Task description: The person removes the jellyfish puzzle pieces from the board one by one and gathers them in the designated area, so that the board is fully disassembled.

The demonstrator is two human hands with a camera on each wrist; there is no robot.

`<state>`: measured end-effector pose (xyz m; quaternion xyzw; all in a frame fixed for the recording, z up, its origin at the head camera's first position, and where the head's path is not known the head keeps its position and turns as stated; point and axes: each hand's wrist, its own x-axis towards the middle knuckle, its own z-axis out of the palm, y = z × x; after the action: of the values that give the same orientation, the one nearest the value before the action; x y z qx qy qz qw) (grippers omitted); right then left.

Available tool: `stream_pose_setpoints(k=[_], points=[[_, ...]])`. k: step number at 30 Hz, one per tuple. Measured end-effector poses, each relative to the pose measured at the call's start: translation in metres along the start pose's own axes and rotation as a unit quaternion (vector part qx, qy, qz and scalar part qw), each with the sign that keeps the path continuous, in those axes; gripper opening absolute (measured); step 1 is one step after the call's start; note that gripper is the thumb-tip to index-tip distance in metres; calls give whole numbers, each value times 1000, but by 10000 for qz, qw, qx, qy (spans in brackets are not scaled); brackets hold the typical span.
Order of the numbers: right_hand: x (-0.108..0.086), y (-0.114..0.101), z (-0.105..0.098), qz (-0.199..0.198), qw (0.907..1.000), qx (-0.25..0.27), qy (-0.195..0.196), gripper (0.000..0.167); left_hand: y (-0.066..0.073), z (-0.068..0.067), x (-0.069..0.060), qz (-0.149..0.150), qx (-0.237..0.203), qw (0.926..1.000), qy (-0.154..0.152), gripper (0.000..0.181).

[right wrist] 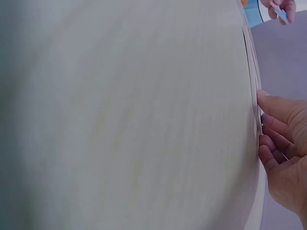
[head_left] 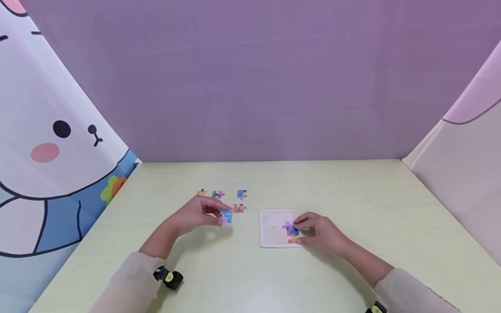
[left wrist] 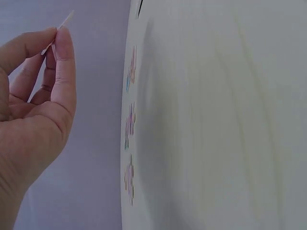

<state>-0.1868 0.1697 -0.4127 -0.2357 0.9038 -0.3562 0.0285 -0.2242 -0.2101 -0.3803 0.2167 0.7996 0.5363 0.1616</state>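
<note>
My left hand [head_left: 199, 213] pinches a blue and pink jigsaw piece [head_left: 226, 216] between thumb and fingertips, raised above the table. The left wrist view catches that piece [left wrist: 67, 19] nearly edge-on. At the right side of a white square puzzle tray [head_left: 272, 230], my right hand [head_left: 322, 233] grips the rim with curled fingers and thumb. Inside the tray, at its right side, lie a purple and blue jigsaw piece [head_left: 291, 230] and an orange one [head_left: 293, 239], both partly hidden by the fingers. The right wrist view has the right thumb [right wrist: 276, 105] on the tray's edge.
Loose jigsaw pieces lie on the pale table [head_left: 242, 278] beyond my left hand: an orange one [head_left: 202, 192], a green and pink one [head_left: 218, 194], a blue and pink one [head_left: 242, 194] and an orange-pink one [head_left: 239, 208]. A purple backdrop [head_left: 270, 87] stands behind.
</note>
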Motion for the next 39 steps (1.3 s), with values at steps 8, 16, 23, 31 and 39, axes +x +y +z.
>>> stream_pose_setpoints(k=[8, 16, 23, 31, 39], points=[[1, 0, 0, 34, 10000, 28, -10, 33, -9, -17, -17, -178, 250, 9994, 149, 33], [1, 0, 0, -13, 10000, 52, -51, 34, -21, -34, -33, -501, 349, 9977, 306, 32], [0, 0, -1, 49, 10000, 56, -54, 34, -30, -48, -41, -822, 376, 9954, 329, 34], [1, 2, 1, 79, 10000, -31, -10, 34, -39, -61, -45, -1175, 851, 9886, 406, 35], [1, 3, 2, 134, 9999, 16, 19, 33, -45, -63, -45, -1424, 1194, 9807, 607, 31]])
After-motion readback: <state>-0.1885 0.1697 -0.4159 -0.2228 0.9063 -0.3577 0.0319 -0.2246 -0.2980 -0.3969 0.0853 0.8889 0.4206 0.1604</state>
